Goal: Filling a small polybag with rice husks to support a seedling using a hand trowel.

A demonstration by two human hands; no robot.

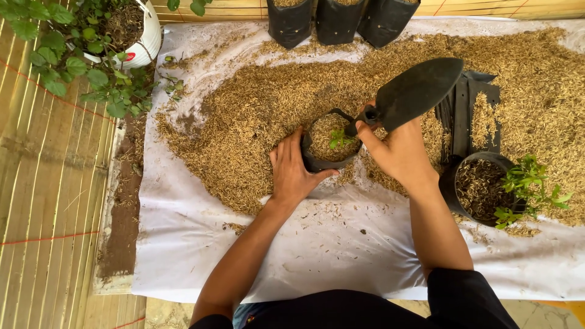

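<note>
The left hand cups the near-left side of a small grow bag, fingers spread and curved against its soft, crinkled black plastic wall. The bag is round, packed with dry tan husk, and a tiny green seedling stands in the middle of the fill. The right hand is closed around the handle of a trowel, just right of the bag; the trowel's matte black blade is broad, leaf-shaped and pointed, tilted up and away beyond the knuckles.

Both hands work over a heap of husk, loose, fibrous and straw-coloured, spread across a wrinkled white sheet that lies on slatted bamboo flooring. Right of the right hand lies a flat stack of empty black bags, and nearer the wrist stands a filled bag with a leafy green plant at its rim. Beyond the hands three more black bags stand in a row. Far left of the left hand sits a white pot of round-leaved greenery.
</note>
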